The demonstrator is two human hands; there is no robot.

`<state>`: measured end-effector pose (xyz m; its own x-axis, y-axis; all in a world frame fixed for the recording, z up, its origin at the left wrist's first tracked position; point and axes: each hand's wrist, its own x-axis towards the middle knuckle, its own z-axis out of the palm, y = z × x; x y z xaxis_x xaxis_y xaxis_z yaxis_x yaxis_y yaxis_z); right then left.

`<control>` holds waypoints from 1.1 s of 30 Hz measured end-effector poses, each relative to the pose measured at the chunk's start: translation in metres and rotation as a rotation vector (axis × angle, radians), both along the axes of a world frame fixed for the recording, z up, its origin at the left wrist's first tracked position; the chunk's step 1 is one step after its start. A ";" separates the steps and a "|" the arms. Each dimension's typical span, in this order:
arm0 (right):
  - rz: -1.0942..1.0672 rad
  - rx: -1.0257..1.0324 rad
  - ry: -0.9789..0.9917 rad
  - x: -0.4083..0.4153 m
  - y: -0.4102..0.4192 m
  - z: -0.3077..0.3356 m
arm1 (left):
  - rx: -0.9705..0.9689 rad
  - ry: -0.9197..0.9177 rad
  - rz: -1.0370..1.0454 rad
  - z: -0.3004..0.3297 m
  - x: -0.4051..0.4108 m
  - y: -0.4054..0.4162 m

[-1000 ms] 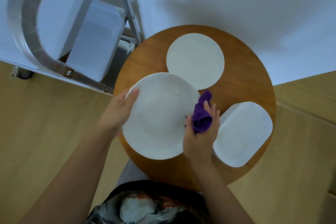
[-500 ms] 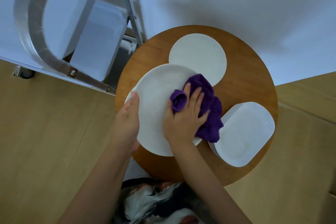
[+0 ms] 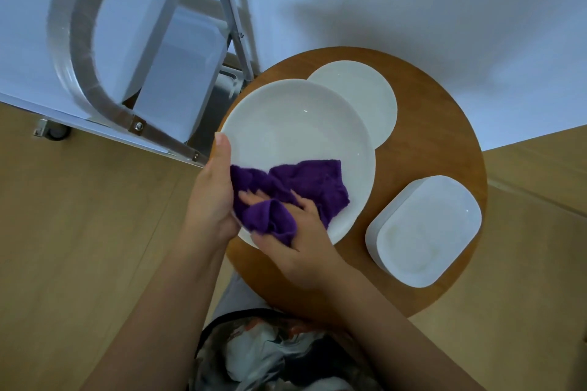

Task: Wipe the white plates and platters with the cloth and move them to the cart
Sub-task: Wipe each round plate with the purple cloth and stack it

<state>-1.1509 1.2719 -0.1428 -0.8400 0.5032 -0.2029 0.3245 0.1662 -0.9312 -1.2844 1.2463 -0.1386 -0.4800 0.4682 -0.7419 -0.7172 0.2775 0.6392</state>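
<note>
On the left side of the round wooden table (image 3: 438, 143), a big round plate (image 3: 295, 133) is held up at a tilt. It is white, smooth and shiny, with a shallow dip in the middle. The left hand (image 3: 212, 197) grips its left rim, with the thumb lying flat along the edge. A purple cloth (image 3: 295, 187) lies on the near part of the plate. It is soft, fuzzy and crumpled. The right hand (image 3: 295, 232) holds the cloth, with one fold bunched between thumb and fingers, and presses it onto the plate.

Near the far edge of the table lies a smaller round plate (image 3: 365, 95). It is flat, white and smooth. The big plate hides its near left part.

At the right edge of the table sits a platter (image 3: 428, 228). It is white and glossy, shaped like a rectangle with soft rounded corners and thick sides.

Just past the table's left edge stands the cart (image 3: 79, 51). It has a curved, shiny metal bar, thin metal legs and pale trays. A small wheel shows low on its left side, on the light wood floor (image 3: 79, 247).
</note>
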 end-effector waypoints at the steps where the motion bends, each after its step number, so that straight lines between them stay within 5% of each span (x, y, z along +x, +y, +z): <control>1: 0.034 0.026 -0.018 0.009 0.003 -0.001 | 0.019 -0.037 -0.006 -0.001 0.001 0.001; 6: 0.154 0.286 -0.148 0.041 0.023 0.000 | 0.100 -0.172 -0.142 -0.005 0.005 0.001; 12: 0.347 0.819 -0.400 0.063 0.048 0.020 | -0.134 0.083 -0.209 -0.005 -0.004 -0.002; 16: 0.767 0.770 -0.330 0.056 0.052 0.026 | 0.153 -0.240 -0.412 0.006 -0.015 0.002; 20: 0.936 0.873 -0.205 0.033 0.061 0.022 | 0.058 -0.249 -0.480 0.007 -0.006 0.005; 27: 0.746 1.036 -0.140 0.005 0.081 0.005 | 0.079 -0.222 -0.392 0.010 -0.004 0.008; 33: 0.179 0.918 -0.287 -0.013 0.089 -0.006 | 0.226 -0.128 -0.191 0.010 0.010 0.001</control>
